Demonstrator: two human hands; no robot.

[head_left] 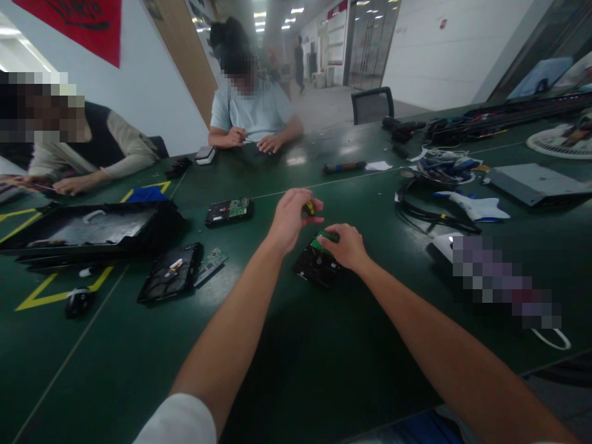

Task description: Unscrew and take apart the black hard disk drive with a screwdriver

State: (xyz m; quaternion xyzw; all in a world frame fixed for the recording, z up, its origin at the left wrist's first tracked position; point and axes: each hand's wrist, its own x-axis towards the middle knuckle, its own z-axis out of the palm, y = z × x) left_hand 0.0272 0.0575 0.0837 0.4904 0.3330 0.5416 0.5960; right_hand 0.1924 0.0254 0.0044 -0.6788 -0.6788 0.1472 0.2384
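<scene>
A black hard drive lies on the dark green table in front of me. Over its upper edge, my right hand has thumb and fingers closed around a green circuit board. The board is at the drive, partly hidden by the fingers; whether it is loose I cannot tell. Just above and left of the drive, my left hand is raised with bent fingers around a small yellow-and-black object, perhaps a screwdriver handle. Most of that object is hidden in the hand.
On the left lie another hard drive, a loose circuit board, a drive with its board showing, a black tray and a mouse. Cables and a grey metal box stand right. Two people sit opposite.
</scene>
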